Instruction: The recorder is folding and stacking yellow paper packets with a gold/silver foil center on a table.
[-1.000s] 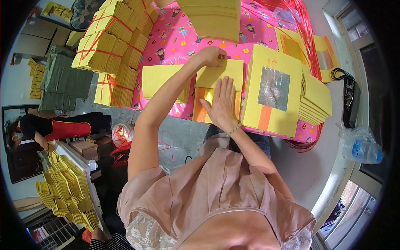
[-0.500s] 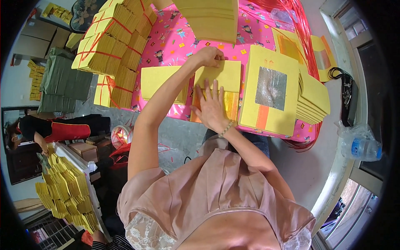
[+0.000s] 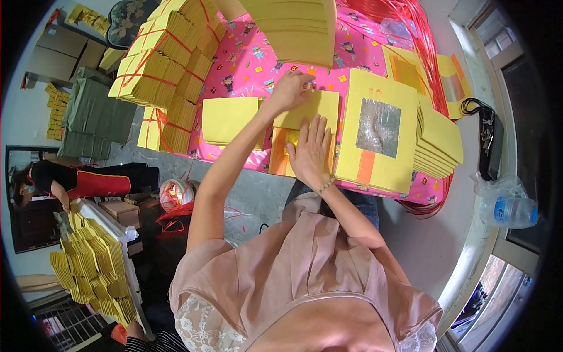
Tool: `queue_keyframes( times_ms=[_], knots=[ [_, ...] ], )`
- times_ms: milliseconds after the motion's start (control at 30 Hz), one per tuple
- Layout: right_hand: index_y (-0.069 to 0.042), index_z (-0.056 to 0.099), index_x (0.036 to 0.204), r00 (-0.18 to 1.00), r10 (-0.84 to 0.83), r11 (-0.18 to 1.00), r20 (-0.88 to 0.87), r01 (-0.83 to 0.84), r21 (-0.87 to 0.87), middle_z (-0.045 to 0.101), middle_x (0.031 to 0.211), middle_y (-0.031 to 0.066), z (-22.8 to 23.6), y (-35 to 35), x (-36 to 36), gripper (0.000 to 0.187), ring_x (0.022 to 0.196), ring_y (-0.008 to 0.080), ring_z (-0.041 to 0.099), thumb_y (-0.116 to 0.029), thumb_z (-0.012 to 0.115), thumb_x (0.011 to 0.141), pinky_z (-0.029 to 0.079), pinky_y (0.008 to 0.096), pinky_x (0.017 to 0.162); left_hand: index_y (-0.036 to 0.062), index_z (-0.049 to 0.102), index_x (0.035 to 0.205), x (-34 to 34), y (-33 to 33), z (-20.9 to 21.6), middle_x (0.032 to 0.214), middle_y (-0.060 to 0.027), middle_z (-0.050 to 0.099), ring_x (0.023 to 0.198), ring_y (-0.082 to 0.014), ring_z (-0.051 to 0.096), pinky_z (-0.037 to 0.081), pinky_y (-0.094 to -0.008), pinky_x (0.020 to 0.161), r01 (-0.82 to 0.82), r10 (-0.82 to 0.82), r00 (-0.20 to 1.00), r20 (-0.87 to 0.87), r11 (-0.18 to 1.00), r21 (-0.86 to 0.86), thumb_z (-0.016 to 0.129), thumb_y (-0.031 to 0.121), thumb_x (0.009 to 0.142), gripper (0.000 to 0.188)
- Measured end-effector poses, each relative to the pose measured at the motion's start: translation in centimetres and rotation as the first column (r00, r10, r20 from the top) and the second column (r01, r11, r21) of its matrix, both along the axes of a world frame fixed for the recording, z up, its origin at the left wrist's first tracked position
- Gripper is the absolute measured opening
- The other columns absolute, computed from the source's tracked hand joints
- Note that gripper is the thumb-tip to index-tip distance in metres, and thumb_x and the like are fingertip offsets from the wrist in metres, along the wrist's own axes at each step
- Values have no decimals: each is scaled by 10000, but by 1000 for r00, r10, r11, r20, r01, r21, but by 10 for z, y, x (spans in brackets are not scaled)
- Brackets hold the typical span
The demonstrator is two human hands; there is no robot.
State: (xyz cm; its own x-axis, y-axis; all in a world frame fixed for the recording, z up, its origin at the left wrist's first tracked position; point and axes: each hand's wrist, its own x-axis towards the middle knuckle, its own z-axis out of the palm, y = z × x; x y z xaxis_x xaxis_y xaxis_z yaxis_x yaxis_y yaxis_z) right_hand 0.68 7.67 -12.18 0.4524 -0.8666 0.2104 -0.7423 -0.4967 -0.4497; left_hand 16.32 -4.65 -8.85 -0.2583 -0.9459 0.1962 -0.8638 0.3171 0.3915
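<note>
My right hand [image 3: 312,151] lies flat, fingers stretched out, on a folded yellow paper sheet [image 3: 321,104] with an orange band [image 3: 280,154] on its near part. At the sheet's far left corner is my left hand [image 3: 291,89], its fingers loosely bent and apart, with nothing visible in them. Left of the sheet, partly behind my left forearm, sits a low pile of folded yellow paper [image 3: 230,120]. To the right is a stack of larger yellow sheets [image 3: 347,135]; the top one bears a silver foil square [image 3: 379,129] and an orange strip.
Yellow bundles tied with red string [image 3: 155,53] stand at the far left of the pink patterned tablecloth [image 3: 234,64]. A tall yellow stack [image 3: 299,35] is ahead. Red strands [image 3: 425,53] hang at the right, near a plastic bottle [image 3: 509,208]. A co-worker [image 3: 88,179] stands at left.
My right hand has slid slightly right over the sheet, its fingers now closer together. My left hand has drawn slightly off the sheet's far edge. The view has shifted a little.
</note>
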Motion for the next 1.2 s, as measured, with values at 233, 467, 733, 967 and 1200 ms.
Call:
queue_keyframes(
  times_ms=[233,467,733,967,1200],
  knots=[
    [105,266,1439,996,-72,997,59,74,-33,274,1494,291,1,-10,-5,736,1411,436,205,-257,578,879,164,518,1146,14,546,1217,-46,122,19,1059,-165,548,879,-271,601,520,-359,760,-414,407,750,-520,904,110,700,121,830,430],
    [119,258,1429,994,-100,993,42,102,-54,305,1478,255,4,-10,-4,765,1396,388,254,-163,615,815,206,476,1131,-35,450,1228,-53,158,-35,1077,-98,566,858,-156,615,535,-283,698,-363,562,-105,-820,746,558,670,152,904,434],
    [105,283,1428,995,-103,994,16,104,-22,316,1480,250,5,-10,-5,731,1405,383,246,-141,609,822,192,471,1147,27,567,1055,-59,135,-11,900,-48,641,709,-134,640,518,-256,593,-141,539,-334,-774,783,606,637,188,944,208],
    [57,202,1478,989,-134,990,59,136,-37,240,1517,245,10,-6,-4,734,1428,415,180,-187,560,886,140,533,1154,35,501,1087,-69,108,-21,919,-52,605,766,-89,602,487,-233,550,-493,471,20,-882,772,401,649,132,914,247],
    [53,187,1483,947,-62,982,316,114,-150,147,1508,299,46,0,-6,723,1405,499,125,-290,539,953,139,561,1140,22,506,1070,-32,128,22,979,-63,626,769,-98,603,557,-244,626,-522,333,15,-943,807,277,590,42,914,178]
  ],
)
